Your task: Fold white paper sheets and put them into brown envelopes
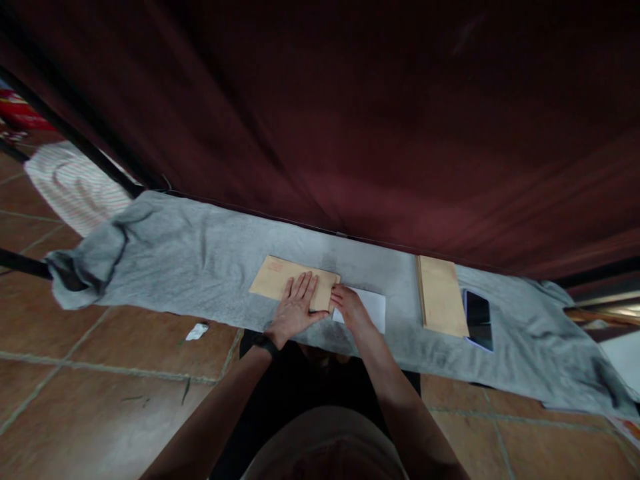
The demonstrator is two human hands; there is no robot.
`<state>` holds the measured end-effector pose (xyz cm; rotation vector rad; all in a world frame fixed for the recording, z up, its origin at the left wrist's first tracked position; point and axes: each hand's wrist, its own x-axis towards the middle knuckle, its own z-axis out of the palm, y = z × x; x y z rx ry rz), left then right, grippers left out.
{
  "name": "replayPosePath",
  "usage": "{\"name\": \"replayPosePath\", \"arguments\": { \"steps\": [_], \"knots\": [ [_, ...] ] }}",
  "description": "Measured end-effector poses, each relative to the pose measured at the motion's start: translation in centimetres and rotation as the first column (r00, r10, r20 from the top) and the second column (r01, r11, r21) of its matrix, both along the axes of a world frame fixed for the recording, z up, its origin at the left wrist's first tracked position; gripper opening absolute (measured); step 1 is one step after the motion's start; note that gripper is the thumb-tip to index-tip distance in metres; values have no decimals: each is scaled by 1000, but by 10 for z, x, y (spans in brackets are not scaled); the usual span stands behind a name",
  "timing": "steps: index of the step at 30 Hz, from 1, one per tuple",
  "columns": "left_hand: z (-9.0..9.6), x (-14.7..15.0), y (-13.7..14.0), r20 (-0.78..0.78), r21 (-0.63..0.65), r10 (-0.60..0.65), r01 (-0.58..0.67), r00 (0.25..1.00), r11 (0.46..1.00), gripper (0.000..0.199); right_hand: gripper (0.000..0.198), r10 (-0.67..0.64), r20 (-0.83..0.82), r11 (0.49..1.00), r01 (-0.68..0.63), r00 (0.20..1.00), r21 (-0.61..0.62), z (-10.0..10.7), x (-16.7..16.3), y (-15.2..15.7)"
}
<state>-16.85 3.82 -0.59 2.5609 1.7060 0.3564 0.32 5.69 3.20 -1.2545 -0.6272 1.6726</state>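
Two bare hands worked a brown envelope on a grey cloth.

Both forearms reached forward from the bottom edge, where the body was cut off. The left hand (pixel 296 308), fingers spread, lay flat on the right end of the brown envelope (pixel 293 283). The right hand (pixel 350 308) was curled at the envelope's right edge, fingertips touching it and a white sheet (pixel 373 308); its exact grip was hard to tell. Farther right on the grey cloth (pixel 200 267) lay a stack of envelopes (pixel 443 295) and a phone (pixel 479 319), before a dark red curtain (pixel 350 120).
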Motion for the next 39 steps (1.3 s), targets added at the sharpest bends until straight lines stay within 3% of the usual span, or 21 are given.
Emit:
{"name": "replayPosePath", "arguments": {
  "steps": [11, 19, 31, 39],
  "knots": [
    [11, 2, -3, 7, -38, -3, 3, 1000, 999, 100, 20, 176, -40, 974, -180, 984, -139, -8, -8, 19],
    [14, 3, -7, 5, -20, -15, 15, 1000, 1000, 97, 17, 248, -110, 953, -263, 962, -152, -5, -16, 27],
    [14, 3, -8, 25, -1, -17, 17, 1000, 1000, 99, 25, 265, -151, 957, -278, 952, -76, 0, -27, 21],
    [24, -10, -3, 40, 37, -84, 83, 996, 996, 107, 35, 237, -98, 967, -245, 967, -74, 3, 0, 10]
  ]
}}
